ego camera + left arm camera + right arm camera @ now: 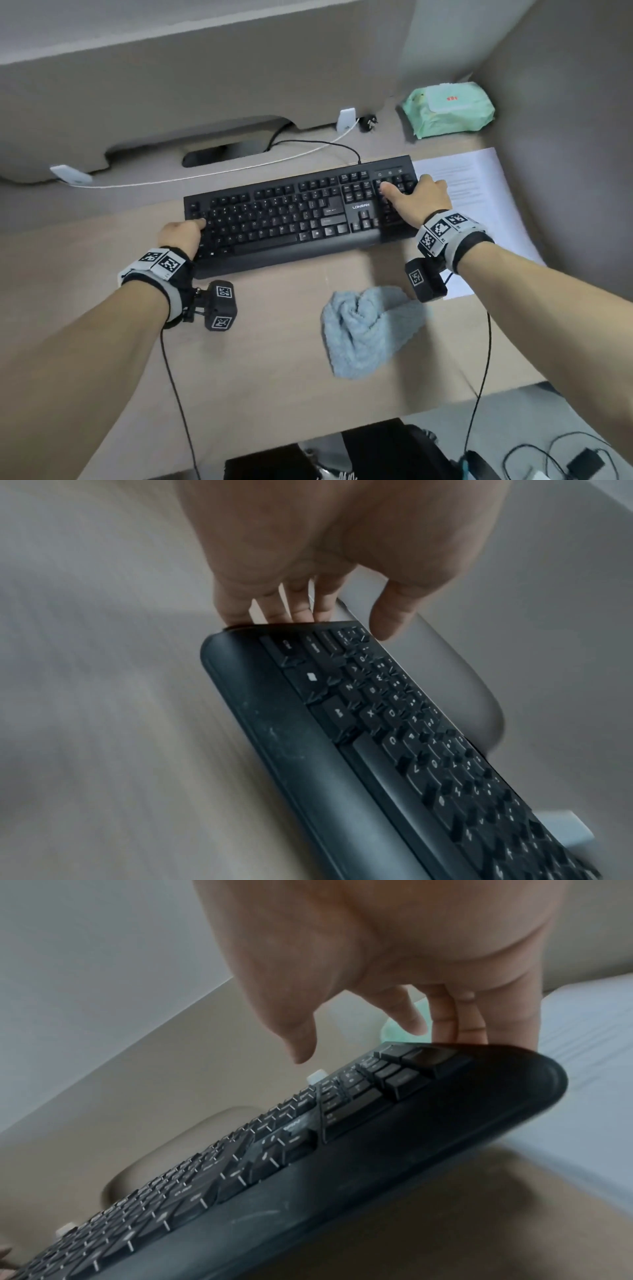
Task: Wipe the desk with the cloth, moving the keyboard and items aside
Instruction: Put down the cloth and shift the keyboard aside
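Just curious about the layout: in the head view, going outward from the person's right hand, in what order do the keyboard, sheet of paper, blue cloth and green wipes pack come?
1. Keyboard, gripped by the right hand.
2. Sheet of paper, just right.
3. Blue cloth and green wipes pack: too close to call.

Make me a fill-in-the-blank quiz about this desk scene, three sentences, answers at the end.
1. Both hands, the left hand and the right hand, grip the ends of the black ____.
2. The crumpled cloth lying on the desk is light ____.
3. The pack of wipes in the far right corner is ____ in colour.

Answers: keyboard; blue; green
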Demonstrator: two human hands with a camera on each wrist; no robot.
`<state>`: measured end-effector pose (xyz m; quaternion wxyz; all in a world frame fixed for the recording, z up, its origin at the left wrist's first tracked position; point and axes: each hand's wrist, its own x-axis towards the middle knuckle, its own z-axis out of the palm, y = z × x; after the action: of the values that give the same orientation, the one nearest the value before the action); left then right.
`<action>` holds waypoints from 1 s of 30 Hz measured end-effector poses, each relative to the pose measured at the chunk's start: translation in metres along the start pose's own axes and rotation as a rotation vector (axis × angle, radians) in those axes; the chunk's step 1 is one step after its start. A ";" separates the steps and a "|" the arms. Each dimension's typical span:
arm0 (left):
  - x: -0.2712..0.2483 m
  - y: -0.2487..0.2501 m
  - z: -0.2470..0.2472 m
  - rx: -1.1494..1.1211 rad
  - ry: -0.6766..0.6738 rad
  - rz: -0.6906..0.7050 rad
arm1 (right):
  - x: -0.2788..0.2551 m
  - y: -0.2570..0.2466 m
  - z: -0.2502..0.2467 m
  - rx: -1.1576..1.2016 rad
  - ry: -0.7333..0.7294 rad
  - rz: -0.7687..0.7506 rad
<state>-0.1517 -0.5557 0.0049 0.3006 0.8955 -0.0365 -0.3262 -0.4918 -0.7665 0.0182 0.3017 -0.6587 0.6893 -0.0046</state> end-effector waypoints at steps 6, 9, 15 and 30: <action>0.050 -0.055 -0.103 -0.116 0.119 -0.121 | -0.048 -0.098 0.061 -0.099 -0.072 -0.159; 0.064 -0.072 -0.159 -0.199 0.155 -0.148 | -0.072 -0.149 0.102 -0.085 -0.116 -0.170; 0.127 -0.110 -0.253 -0.201 0.200 -0.205 | -0.114 -0.237 0.178 -0.092 -0.170 -0.167; 0.220 -0.157 -0.328 -0.037 0.161 -0.075 | -0.149 -0.320 0.275 -0.109 -0.196 -0.130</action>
<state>0.1985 -0.3162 -0.0083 0.3067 0.9139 0.0275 -0.2646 -0.0934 -0.5650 -0.0165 0.3303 -0.7148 0.6116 0.0776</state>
